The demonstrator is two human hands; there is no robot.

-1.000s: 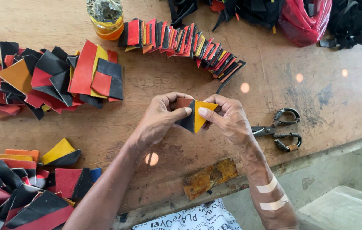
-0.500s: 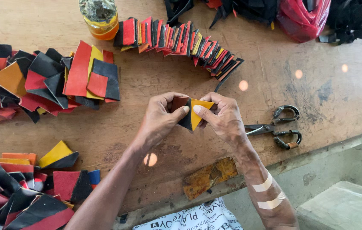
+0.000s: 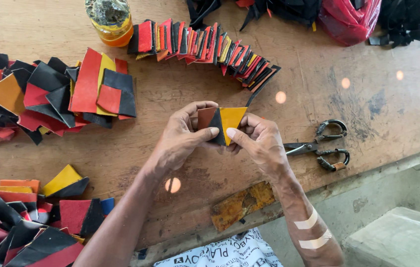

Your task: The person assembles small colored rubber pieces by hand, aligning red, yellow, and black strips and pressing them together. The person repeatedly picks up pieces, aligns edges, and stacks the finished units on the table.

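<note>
I see both hands pinched shut on one small folded leather piece, yellow, black and brown in triangular panels: the left hand clamps its brown and black side with thumb over fingers, and the right hand presses its thumb on the black point below the yellow triangle. The piece is held just above the worn wooden table, near the middle of my view. At three o'clock from the hands, close by, a pair of dark metal scissors lies flat on the wood. At twelve o'clock a long fanned row of red, black and yellow leather pieces curves across the table, and at eleven o'clock, at its left end, stands a jar of amber liquid. At nine to ten o'clock sits a loose heap of red, black and orange leather cut-offs, and at seven to eight o'clock a second heap of the same colours. At six o'clock a rusty flat metal strip rests at the table's near edge. A red plastic bag lies at one o'clock, well apart.
</note>
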